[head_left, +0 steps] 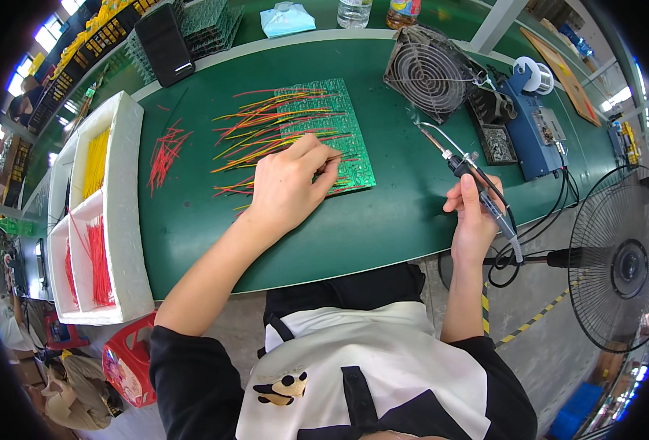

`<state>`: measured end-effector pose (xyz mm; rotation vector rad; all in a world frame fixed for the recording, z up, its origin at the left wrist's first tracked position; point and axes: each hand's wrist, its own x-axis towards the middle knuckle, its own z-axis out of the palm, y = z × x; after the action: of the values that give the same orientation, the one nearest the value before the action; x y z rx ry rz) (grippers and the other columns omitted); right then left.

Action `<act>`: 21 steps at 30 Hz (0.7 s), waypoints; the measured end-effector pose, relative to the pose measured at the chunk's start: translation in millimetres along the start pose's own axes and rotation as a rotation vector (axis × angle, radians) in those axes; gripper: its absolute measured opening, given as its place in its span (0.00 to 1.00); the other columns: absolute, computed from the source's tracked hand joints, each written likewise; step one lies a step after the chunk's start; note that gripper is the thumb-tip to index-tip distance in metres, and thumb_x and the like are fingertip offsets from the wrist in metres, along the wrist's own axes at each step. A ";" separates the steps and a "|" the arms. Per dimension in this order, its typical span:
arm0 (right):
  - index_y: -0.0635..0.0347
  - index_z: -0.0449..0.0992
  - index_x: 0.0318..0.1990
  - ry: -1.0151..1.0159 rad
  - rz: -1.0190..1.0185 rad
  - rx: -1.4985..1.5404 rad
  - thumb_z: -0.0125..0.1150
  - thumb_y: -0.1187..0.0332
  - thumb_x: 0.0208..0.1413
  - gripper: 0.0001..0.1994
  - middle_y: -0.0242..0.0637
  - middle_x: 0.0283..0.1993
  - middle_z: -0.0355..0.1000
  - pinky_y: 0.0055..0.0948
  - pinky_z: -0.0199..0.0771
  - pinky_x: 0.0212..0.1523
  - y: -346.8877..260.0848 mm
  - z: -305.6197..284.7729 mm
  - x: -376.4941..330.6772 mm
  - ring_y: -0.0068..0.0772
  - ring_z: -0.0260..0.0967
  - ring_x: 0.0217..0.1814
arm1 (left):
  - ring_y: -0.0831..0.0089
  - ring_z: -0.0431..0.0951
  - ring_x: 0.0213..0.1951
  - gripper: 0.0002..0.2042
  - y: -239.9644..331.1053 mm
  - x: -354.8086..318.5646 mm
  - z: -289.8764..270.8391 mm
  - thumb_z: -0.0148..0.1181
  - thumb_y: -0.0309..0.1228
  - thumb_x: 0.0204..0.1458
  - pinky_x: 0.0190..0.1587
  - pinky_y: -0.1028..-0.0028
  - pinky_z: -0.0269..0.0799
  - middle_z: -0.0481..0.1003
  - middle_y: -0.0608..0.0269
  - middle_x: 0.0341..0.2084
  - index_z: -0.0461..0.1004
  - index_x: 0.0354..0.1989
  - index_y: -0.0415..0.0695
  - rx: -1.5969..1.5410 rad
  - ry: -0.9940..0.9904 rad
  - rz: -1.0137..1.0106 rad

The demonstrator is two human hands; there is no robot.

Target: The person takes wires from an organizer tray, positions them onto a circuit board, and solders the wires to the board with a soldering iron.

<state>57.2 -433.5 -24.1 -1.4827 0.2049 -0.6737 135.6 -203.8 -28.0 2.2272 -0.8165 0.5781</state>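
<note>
Green bench (398,227); pinching something unclear, twelve o'clock, in left hand (289,174); gripping soldering iron (456,165) in right hand (473,213); likely soldering; needing iron closer

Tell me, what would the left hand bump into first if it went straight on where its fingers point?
Probably the red and yellow wires on the green circuit board: the left hand has its fingertips right by them. Exact depth is hard to judge.

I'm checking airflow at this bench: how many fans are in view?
2: a square fan on the green table, beyond the right hand, and a round fan beside the table, at the right. Others could be hidden.
</note>
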 end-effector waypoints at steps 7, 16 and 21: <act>0.64 0.65 0.35 -0.150 0.153 0.123 0.56 0.71 0.54 0.08 0.38 0.21 0.68 0.16 0.64 0.19 -7.3 18.4 -20.9 0.21 0.63 0.16 | 0.75 0.72 0.19 0.03 0.5 -0.4 -2.8 0.59 0.22 0.42 0.21 0.77 0.67 0.70 0.66 0.21 0.75 0.27 0.41 0.021 -0.039 0.005; 0.64 0.62 0.32 -0.218 0.121 0.112 0.57 0.72 0.53 0.09 0.39 0.20 0.68 0.17 0.63 0.17 -6.0 19.7 -24.8 0.21 0.63 0.15 | 0.68 0.71 0.17 0.02 0.1 -0.3 -1.0 0.59 0.25 0.41 0.19 0.71 0.65 0.69 0.66 0.21 0.74 0.25 0.44 0.026 -0.016 0.015; 0.64 0.62 0.32 -0.235 0.113 0.127 0.57 0.72 0.53 0.09 0.39 0.20 0.68 0.16 0.63 0.17 -3.6 16.8 -25.5 0.20 0.63 0.14 | 0.69 0.71 0.17 0.02 0.0 -0.6 -1.2 0.59 0.25 0.41 0.18 0.72 0.64 0.69 0.67 0.21 0.74 0.25 0.45 0.033 -0.015 0.015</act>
<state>44.5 -405.5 -25.8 -1.4041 0.0630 -0.4104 134.9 -202.7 -27.5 2.2596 -0.8372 0.5867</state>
